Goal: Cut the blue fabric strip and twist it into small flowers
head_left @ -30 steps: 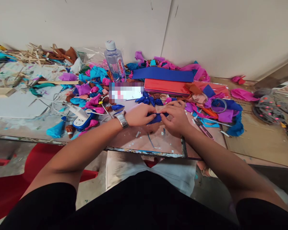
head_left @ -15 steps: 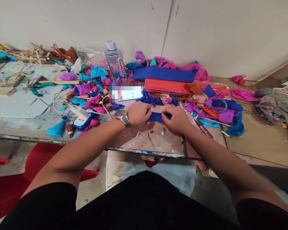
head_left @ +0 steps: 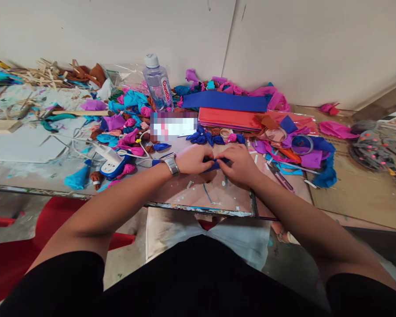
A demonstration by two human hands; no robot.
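My left hand (head_left: 194, 159), with a metal watch on its wrist, and my right hand (head_left: 239, 165) meet over the table's near part. Between their fingertips they pinch a small strip of dark blue crepe paper (head_left: 217, 164), bunched up so that only a short piece shows. Several finished dark blue paper twists (head_left: 206, 138) lie just beyond the hands. A flat blue sheet (head_left: 225, 101) and a red sheet (head_left: 230, 119) lie further back.
A water bottle (head_left: 157, 85) stands at the back, among pink, cyan and purple paper wads. A white power strip (head_left: 110, 159) lies left of my hands, scissors (head_left: 281, 178) and a tape roll (head_left: 300, 145) to the right. Wooden sticks (head_left: 42, 74) pile at far left.
The blue strip was stretched out between my hands half a second ago. My hands have since come together and the paper is gathered short between the fingers.
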